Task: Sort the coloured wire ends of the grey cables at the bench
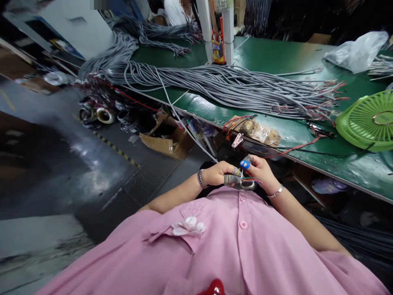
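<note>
My left hand [219, 173] is closed around the end of a grey cable [175, 110], close to my body. That cable runs up to the long bundle of grey cables [215, 84] on the green bench. Thin coloured wires [252, 180] fan out of its end toward my right hand [260, 171]. Grey coverings are on some fingers, and a blue cover is on my right thumb. The right fingers are bent and pinched together above the wires. What lies between them is too small to make out.
The green bench [267, 49] spans the far side, its front edge just beyond my hands. On it are a green fan [371, 121], a plastic bag [357, 51] and a taped block [260, 132]. Below stands a cardboard box [166, 137]. Another person [178, 14] is behind the bench.
</note>
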### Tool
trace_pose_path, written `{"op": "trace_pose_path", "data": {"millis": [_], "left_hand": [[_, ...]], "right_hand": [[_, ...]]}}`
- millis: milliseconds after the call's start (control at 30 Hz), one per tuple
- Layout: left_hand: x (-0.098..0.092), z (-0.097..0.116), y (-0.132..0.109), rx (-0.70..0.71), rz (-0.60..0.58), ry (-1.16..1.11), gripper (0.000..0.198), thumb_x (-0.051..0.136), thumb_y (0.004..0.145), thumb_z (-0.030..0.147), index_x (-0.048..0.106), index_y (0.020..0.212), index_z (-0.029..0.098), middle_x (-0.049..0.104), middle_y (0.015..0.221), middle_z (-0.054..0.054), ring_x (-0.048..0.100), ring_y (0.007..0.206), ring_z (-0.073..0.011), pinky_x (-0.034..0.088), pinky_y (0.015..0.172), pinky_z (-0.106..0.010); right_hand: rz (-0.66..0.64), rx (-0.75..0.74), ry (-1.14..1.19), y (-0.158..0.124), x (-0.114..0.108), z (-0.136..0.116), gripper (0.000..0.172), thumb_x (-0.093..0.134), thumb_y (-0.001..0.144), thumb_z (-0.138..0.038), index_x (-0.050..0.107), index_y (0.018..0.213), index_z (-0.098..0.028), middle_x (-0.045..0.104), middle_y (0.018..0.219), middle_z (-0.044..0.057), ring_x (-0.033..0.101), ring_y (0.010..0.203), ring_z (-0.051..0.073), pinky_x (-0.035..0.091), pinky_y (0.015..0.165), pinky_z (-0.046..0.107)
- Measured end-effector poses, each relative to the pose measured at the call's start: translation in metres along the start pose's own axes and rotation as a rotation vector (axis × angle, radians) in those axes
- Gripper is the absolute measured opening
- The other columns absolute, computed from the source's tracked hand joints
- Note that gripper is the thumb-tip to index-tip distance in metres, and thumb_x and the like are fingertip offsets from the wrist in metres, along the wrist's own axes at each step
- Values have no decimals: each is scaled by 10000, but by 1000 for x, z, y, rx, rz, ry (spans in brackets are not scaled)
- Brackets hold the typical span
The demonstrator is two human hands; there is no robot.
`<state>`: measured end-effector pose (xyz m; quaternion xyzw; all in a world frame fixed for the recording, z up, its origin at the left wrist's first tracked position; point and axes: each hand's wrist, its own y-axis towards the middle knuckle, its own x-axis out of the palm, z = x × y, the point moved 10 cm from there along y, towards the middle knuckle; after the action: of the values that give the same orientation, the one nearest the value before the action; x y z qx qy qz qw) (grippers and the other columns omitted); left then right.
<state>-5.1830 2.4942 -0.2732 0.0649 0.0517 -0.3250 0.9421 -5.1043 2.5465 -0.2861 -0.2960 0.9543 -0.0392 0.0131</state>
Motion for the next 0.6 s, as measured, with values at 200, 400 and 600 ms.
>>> {"op": "trace_pose_path", "data": {"millis": [200,400,600], "left_hand": [[-19,-7,-15,23,178,12,388,685,814,489,755,857,109,680,731,-95,625,677,-150,502,657,-239],[-38,-32,-35,-18,433,-203,368,780,736,443,763,913,120,663,778,-73,630,689,-149,494,649,-248],[-48,-32,-40,-1,594,-189,299,772,755,406,771,888,138,665,803,-76,615,757,-162,479,721,-271]], "right_hand": [[101,47,-23,4,-20,13,395,697,780,-542,548,697,-186,489,557,-37,347,498,83,268,467,232],[232,74,45,-17,-47,18,365,602,861,-551,636,841,-188,540,602,-11,372,495,84,250,453,228],[71,-65,-107,-36,-14,-14,407,574,855,-593,648,906,-197,639,764,48,441,562,121,318,482,255]]}}
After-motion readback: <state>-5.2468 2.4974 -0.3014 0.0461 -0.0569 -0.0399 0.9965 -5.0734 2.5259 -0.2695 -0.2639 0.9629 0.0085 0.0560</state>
